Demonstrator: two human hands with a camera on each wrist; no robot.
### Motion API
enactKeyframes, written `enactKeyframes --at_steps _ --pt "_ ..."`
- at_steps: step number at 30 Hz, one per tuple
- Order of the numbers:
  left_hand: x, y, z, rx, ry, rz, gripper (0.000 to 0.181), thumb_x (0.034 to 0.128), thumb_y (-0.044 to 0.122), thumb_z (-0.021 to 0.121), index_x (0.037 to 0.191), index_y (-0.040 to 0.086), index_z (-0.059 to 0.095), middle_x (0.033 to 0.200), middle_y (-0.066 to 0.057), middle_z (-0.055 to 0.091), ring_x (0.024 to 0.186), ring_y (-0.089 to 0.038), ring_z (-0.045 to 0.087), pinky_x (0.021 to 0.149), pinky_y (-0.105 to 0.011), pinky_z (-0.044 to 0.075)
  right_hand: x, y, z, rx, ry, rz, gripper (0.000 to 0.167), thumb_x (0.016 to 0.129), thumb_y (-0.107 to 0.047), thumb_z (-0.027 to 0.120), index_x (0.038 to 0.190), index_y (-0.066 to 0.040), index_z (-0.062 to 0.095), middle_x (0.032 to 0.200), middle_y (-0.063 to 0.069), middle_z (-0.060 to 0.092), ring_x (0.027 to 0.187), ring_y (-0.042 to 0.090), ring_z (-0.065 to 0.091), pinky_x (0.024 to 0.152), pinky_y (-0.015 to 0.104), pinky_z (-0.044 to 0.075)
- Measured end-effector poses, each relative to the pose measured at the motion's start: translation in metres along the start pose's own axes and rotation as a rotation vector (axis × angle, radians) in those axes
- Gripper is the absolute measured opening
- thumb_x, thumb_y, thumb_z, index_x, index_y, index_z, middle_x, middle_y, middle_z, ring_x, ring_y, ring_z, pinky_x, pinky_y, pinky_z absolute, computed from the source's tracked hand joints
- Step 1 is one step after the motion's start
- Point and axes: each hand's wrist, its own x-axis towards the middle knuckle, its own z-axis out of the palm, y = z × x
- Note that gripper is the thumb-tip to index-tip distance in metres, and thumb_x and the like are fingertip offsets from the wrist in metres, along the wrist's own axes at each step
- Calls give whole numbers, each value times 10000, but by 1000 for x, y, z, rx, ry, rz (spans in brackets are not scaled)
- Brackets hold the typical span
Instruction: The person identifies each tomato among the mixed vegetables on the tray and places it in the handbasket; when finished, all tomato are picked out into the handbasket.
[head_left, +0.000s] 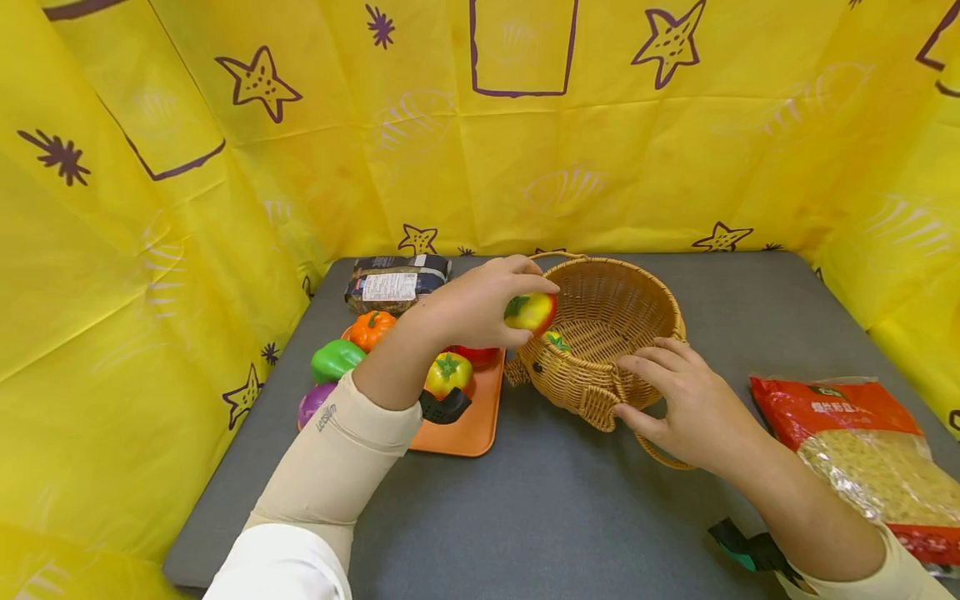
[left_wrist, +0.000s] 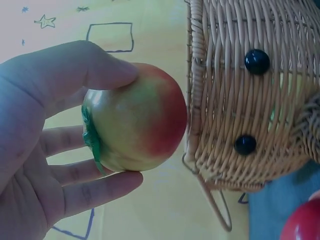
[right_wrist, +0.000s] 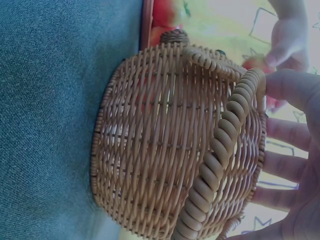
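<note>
Left hand (head_left: pixel 489 302) grasps a yellow-and-red toy fruit (head_left: pixel 534 315) between thumb and fingers, at the rim of a wicker basket (head_left: pixel 564 382); right hand (head_left: pixel 681 400), fingers loosely spread, touches that basket; left forearm (head_left: pixel 401 354) partly hides an orange tray (head_left: pixel 482 421) of toy produce (head_left: pixel 448 375)

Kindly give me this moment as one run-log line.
left hand: holds red-yellow fruit near wicker basket | right hand: at basket rim | orange tray: more produce
</note>
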Motion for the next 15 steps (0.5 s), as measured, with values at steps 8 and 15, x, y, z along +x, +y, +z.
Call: enactKeyframes --at_steps 8,15 --pt "32 5 13 -2 -27 10 598 917 312 722 1486 256 545 1487 -18 466 1317 -213 457 984 -336 461 0 1 0 3 -2 -5 530 738 -295 893 1194 -91 716 1145 109 705 1209 421 546 1023 615 436" --pt "56 12 36 51 -64 47 590 937 359 699 1493 249 534 1423 -28 498 1234 -199 489 925 -301 459 0 1 1 2 12 -15 535 729 -296 891 1192 -88 719 1140 119 706 1209 429 548 1023 619 433"
